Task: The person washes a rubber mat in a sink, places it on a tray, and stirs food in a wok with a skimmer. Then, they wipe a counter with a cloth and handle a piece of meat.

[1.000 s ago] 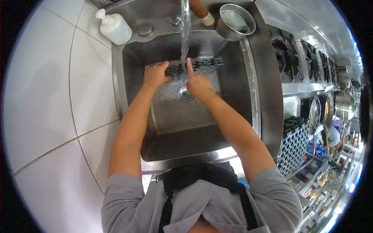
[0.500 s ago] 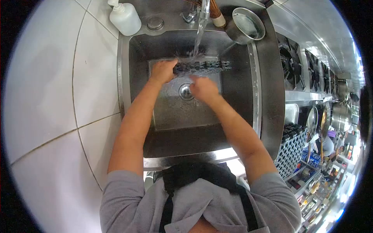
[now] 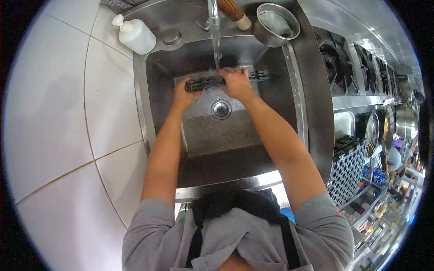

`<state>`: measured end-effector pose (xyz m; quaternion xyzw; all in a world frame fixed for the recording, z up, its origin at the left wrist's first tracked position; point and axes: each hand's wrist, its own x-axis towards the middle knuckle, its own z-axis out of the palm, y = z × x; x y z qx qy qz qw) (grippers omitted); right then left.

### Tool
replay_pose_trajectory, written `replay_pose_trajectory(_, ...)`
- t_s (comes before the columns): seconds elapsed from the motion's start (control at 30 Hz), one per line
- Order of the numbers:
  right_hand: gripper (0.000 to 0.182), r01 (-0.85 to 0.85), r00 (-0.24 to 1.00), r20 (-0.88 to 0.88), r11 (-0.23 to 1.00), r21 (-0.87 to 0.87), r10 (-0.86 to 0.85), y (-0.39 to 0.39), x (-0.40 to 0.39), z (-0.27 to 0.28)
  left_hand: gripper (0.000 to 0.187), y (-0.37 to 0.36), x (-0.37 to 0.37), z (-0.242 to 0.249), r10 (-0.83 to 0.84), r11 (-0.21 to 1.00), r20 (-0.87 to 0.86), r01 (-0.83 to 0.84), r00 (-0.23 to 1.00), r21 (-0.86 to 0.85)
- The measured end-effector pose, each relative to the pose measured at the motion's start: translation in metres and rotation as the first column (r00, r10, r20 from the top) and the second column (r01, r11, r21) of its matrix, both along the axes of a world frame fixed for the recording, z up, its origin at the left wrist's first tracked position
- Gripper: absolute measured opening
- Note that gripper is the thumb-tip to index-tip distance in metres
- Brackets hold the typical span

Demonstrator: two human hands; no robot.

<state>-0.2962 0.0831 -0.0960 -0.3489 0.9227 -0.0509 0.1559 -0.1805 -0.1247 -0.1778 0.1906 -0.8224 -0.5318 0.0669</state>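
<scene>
A long black slatted strip (image 3: pixel 205 83), perhaps a piece of grating, is held crosswise in the steel sink (image 3: pixel 212 135) under running water (image 3: pixel 216 47). My left hand (image 3: pixel 184 94) grips its left end, thumb along the near side. Across the strip's middle lies my right hand (image 3: pixel 236 83), fingers bent over the far side and somewhat blurred. The strip's right end sticks out past this hand. Water from the faucet (image 3: pixel 213 11) falls close to my right fingers. Nearer to me, the round drain (image 3: pixel 221 109) shows in the sink floor.
A white pump bottle (image 3: pixel 137 37) stands at the sink's back left. On the back right are a metal pot (image 3: pixel 276 27) and a bundled brush (image 3: pixel 235 16). Burners (image 3: pixel 334 63) and a perforated grey basket (image 3: pixel 348 167) lie to the right. Another person (image 3: pixel 394 159) is farther off.
My right hand has moved from the near side of the strip up onto it. My left hand and the strip's left end sit slightly lower. The view has shifted a little.
</scene>
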Motion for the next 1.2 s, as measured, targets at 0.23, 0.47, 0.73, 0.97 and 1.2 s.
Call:
replay_pose_trajectory(0.23,0.097,0.164,0.970,-0.080,0.858,-0.487,-0.230,0.040,0.015,0.018,0.073,0.044,-0.056,0.128,-0.284,0.952,0.066,0.289,0.957,-0.098)
replay_pose_trajectory(0.47,0.094,0.253,0.934,-0.104,0.837,-0.485,-0.342,0.022,0.044,0.040,0.069,0.047,-0.075,0.085,-0.253,0.867,-0.083,0.188,0.964,-0.462)
replay_pose_trajectory(0.73,0.081,0.204,0.956,-0.083,0.839,-0.504,-0.282,0.022,0.030,0.052,0.052,0.050,-0.077,0.102,-0.246,0.883,-0.049,0.203,0.968,-0.424)
replay_pose_trajectory(0.97,0.080,0.047,0.975,-0.173,0.892,-0.450,-0.139,0.069,0.037,0.043,0.065,0.042,-0.075,0.126,-0.357,0.865,0.115,0.374,0.927,-0.334)
replay_pose_trajectory(1.2,0.064,0.234,0.968,0.059,0.800,-0.552,-0.243,0.055,0.009,0.023,0.049,0.078,-0.114,0.113,-0.517,0.581,0.348,0.620,0.782,-0.527)
